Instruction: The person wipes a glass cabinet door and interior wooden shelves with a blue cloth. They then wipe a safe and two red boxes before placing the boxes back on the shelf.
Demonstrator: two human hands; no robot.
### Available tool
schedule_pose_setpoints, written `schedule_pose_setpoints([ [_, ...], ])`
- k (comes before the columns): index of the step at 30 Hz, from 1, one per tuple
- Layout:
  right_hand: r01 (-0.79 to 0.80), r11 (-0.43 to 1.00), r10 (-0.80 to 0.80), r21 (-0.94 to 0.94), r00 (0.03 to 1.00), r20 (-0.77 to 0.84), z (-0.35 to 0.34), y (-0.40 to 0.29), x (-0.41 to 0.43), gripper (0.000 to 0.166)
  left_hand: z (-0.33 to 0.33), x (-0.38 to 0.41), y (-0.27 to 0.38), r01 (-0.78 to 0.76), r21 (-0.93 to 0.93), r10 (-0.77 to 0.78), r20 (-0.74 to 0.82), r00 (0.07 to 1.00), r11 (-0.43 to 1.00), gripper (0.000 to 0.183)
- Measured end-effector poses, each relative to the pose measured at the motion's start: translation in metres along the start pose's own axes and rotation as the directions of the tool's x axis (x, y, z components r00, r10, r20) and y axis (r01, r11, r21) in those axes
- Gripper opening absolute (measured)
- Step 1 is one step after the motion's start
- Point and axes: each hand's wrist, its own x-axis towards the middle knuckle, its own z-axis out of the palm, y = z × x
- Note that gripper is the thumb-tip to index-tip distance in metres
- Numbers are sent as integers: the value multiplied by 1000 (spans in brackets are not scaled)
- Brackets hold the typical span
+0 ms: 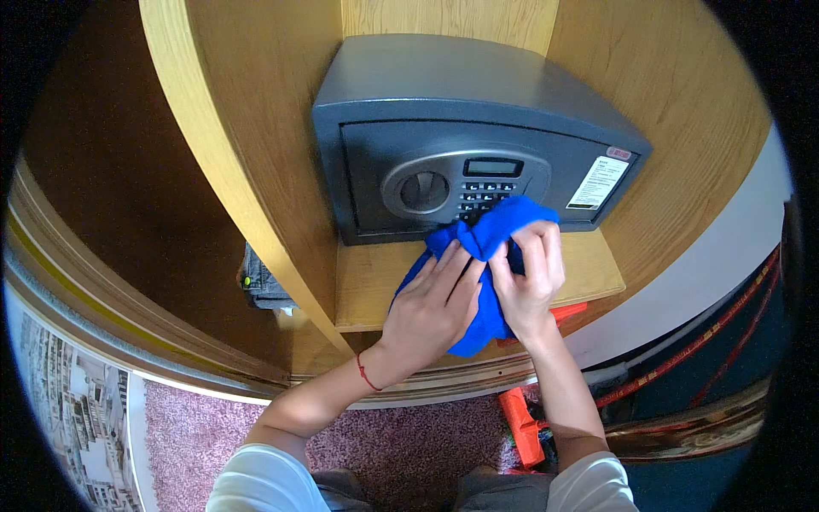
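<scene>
A blue cloth (485, 306) is bunched in both hands, just in front of a dark grey electronic safe (576, 150). My right hand (531, 275) pinches its upper right part with bent fingers. My left hand (432, 304) lies over its left side, fingers pointing up toward the safe and pressed into the fabric. The cloth's top covers the lower right of the keypad (481, 197). Left of the keys is a round knob (424, 191), and above them a small display (492, 168). A label with writing (597, 183) is on the door's right side.
Wooden panels enclose the safe, which rests on a shelf (365, 288). Folded denim (265, 281) lies in the left compartment. An orange-red plastic object (521, 425) is on the pink-purple carpet (384, 441). Red cords with writing (678, 361) run at the right.
</scene>
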Motion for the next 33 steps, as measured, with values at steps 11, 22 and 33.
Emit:
schedule_pose_setpoints([
  [11, -19, 983, 32, -185, 997, 70, 15, 4, 12, 37, -7, 6, -3, 145, -125, -142, 32, 989, 982, 42],
  [22, 21, 995, -21, -93, 1000, 4, 27, -7, 29, 20, -1, 4, 0, 214, -228, -216, 17, 976, 950, 49],
  [33, 56, 997, -60, 59, 995, 84, 17, 7, 11, 13, 0, 5, 3, 185, -169, -174, 76, 982, 968, 43],
])
